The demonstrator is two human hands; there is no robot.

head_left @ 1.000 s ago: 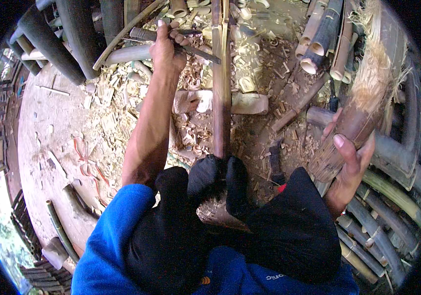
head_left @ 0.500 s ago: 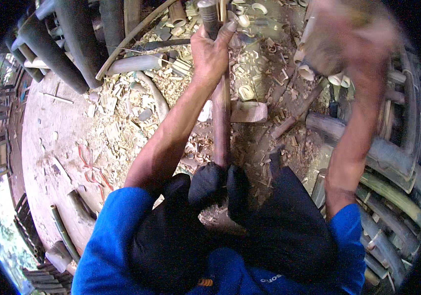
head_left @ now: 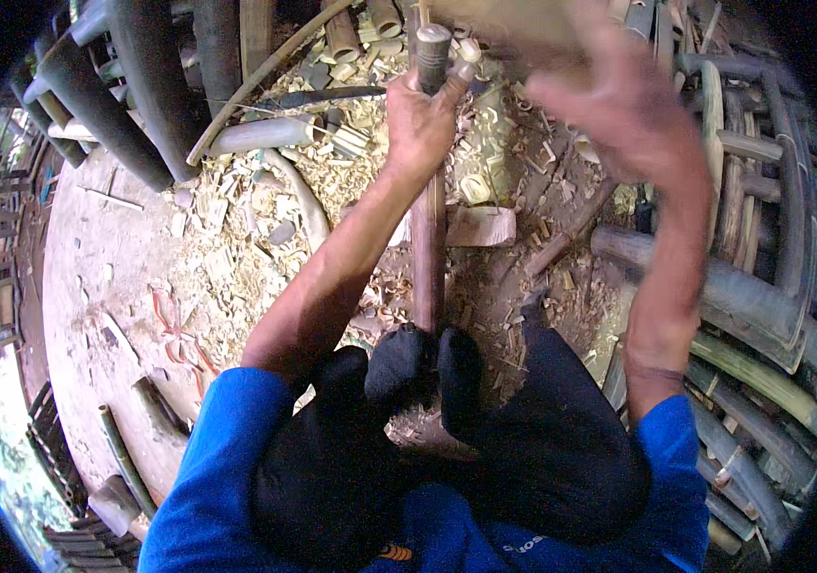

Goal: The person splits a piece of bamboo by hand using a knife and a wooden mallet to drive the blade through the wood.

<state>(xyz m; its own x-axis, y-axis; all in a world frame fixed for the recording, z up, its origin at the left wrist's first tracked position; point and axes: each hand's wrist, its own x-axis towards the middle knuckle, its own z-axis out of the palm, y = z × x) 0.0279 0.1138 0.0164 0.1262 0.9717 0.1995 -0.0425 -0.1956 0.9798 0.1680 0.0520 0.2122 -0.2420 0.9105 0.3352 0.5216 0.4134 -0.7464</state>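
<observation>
Upright bamboo pole gripped; right hand blurred.
Your left hand (head_left: 423,119) fingers wrap closed around the bamboo pole (head_left: 428,220) near its top; your right hand (head_left: 623,105) is raised beside them, its grip indiscernible.

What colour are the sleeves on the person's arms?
Bright blue sleeves, clearest in the head view, low in the picture.

Ground surface: a layer of pale wood chips and shavings (head_left: 265,220) covers the left and centre. A short cut wood block (head_left: 480,226) lies at centre. A dark curved blade (head_left: 332,95) lies far left of centre, with a grey bamboo tube (head_left: 261,136) just nearer. Thick dark bamboo poles (head_left: 141,86) are stacked at far left. Further bamboo poles (head_left: 752,315) lie bundled along the right. Short cut bamboo sections (head_left: 342,38) lie at the far edge.
</observation>
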